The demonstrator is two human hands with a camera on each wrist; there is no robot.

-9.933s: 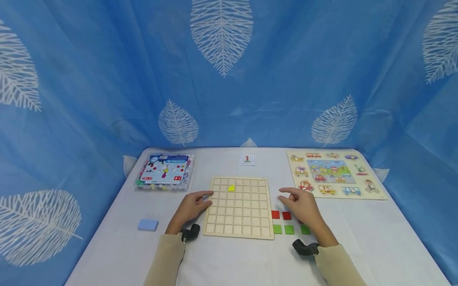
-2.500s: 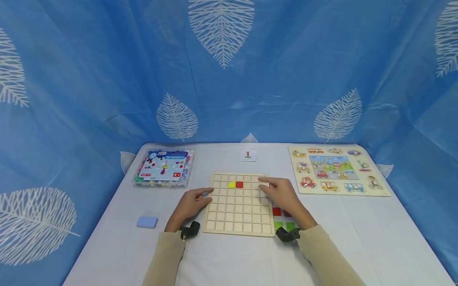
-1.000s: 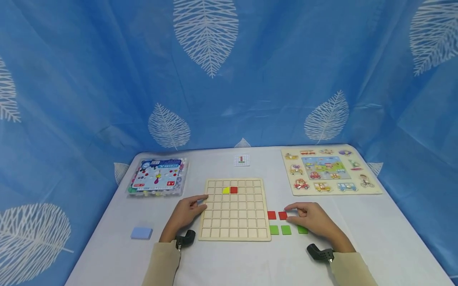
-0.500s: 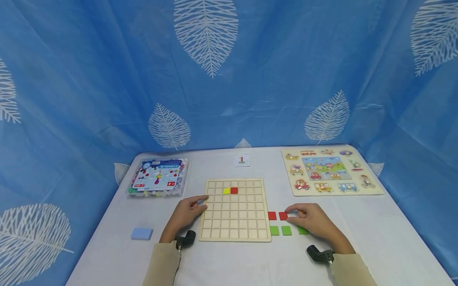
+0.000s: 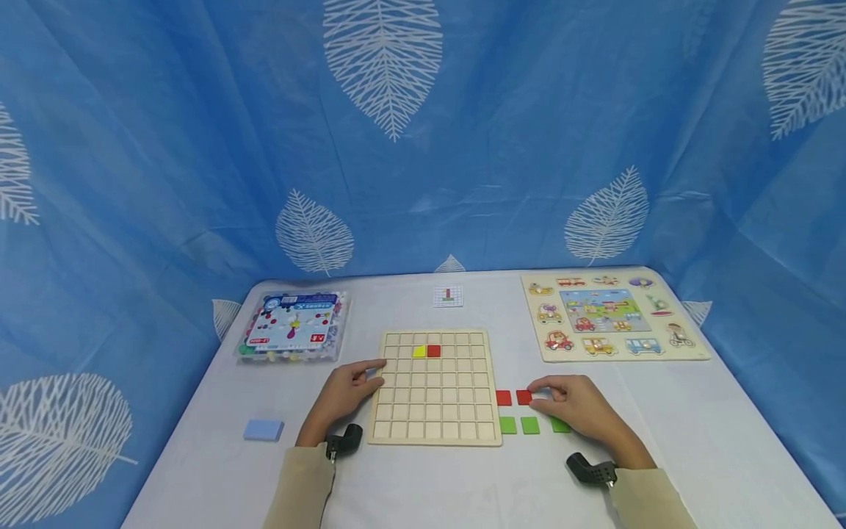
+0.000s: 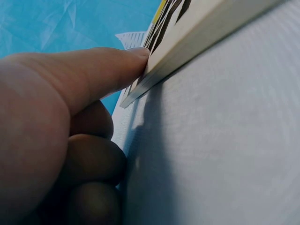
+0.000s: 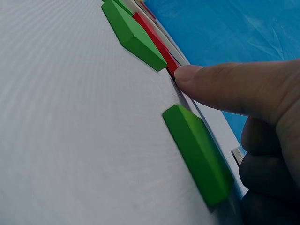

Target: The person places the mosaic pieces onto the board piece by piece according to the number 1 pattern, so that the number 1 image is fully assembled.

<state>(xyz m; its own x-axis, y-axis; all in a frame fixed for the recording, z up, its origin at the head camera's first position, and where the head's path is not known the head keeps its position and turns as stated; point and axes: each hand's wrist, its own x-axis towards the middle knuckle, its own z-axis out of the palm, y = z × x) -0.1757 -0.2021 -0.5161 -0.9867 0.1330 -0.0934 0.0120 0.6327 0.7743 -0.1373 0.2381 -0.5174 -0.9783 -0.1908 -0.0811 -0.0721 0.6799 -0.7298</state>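
A pale wooden grid board (image 5: 432, 415) lies mid-table, with a yellow piece (image 5: 419, 352) and a red square tile (image 5: 433, 351) side by side near its top. My left hand (image 5: 340, 397) touches the board's left edge with forefinger and thumb; in the left wrist view the thumb (image 6: 108, 70) meets the edge and other fingers are curled. Right of the board, my right hand (image 5: 575, 402) pinches a second red tile (image 5: 523, 397) at its right side, on the table. Another red tile (image 5: 504, 397) is beside it. Three green tiles (image 5: 530, 425) lie nearer, one partly behind the hand.
A small grid card (image 5: 448, 295) with a red and green pattern lies behind the board. A clear box of beads (image 5: 294, 327) stands back left, a blue block (image 5: 263, 430) front left. Back right lies a vehicle knob puzzle (image 5: 615, 316). Blue curtain surrounds the white table.
A red tile has joined the yellow piece on the board since the earliest frame. My right hand has moved from above the board to the loose red tile. My left hand stays at the edge.
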